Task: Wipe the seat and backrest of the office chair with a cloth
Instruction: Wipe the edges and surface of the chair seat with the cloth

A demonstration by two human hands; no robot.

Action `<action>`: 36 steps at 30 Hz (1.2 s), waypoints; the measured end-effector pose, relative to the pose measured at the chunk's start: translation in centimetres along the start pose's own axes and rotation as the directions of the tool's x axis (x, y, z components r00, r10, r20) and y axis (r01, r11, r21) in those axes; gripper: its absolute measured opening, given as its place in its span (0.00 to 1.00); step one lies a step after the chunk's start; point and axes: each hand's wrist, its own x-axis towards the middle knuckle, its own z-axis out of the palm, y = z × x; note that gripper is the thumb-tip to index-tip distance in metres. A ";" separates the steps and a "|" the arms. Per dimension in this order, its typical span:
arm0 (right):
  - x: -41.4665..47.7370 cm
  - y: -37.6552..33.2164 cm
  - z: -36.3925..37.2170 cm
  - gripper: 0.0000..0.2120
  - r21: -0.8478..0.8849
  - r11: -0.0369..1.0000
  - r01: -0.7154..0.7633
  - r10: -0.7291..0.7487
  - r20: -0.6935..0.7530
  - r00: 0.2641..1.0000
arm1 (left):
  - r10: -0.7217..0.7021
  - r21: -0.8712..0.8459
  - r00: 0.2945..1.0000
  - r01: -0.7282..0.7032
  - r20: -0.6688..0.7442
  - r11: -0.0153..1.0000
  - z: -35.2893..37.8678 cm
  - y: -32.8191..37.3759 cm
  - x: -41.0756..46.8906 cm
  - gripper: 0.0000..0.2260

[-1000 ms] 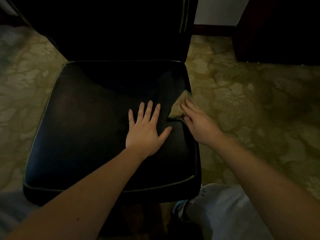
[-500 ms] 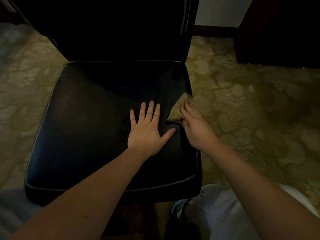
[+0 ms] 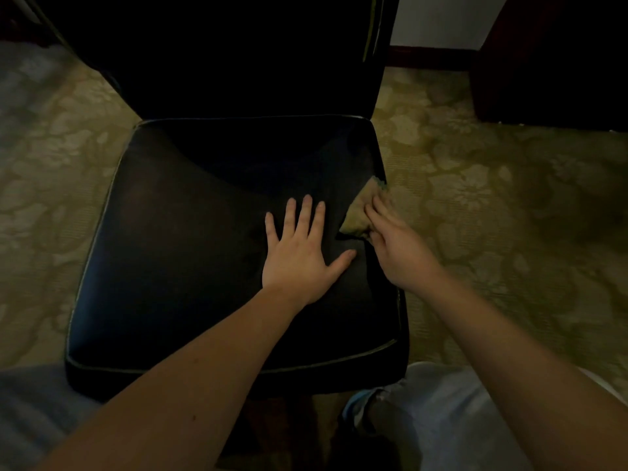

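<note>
Olive-brown cloth point(image 3: 359, 214) lies bunched at the right edge of the black seat point(image 3: 204, 253), just right of frame centre, with one corner poking past the piping toward the floor. Our right hand point(image 3: 402, 254) presses it down with fingers straight and close together, laid flat over the fabric rather than curled round it; we cannot tell whether the thumb tucks under. Our left hand point(image 3: 302, 261) rests beside it on the cushion, palm down, fingers spread apart, thumb angled toward the cloth, holding nothing and apparently steadying the chair. We judge the step in hand to be the seat wipe, at its right margin. Most of the cushion lies toward the left and bottom of the frame, and neither hand is on the backrest point(image 3: 221, 56), a dark slab at the top. The next move calls for dragging the cloth leftward under even pressure, so the left hand must lift clear. Floral carpet point(image 3: 492, 198) surrounds the chair, and a pale trouser leg point(image 3: 441, 423) shows at lower right.
</note>
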 end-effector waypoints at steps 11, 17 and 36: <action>1.5 -0.9 -0.4 0.24 0.002 0.997 -0.078 0.078 -0.034 0.996 | 0.012 -0.001 1.000 -0.012 0.003 1.000 -0.2 0.2 0.1 0.36; -0.3 -0.5 0.2 0.24 -0.043 0.998 -0.038 0.038 -0.008 0.999 | 0.012 0.003 1.000 -0.012 0.007 1.000 0.0 0.3 0.1 0.36; -0.4 -0.3 -0.4 0.24 -0.097 0.995 -0.015 0.016 0.003 1.000 | 0.001 0.012 1.000 -0.001 -0.020 1.000 0.2 0.4 0.2 0.37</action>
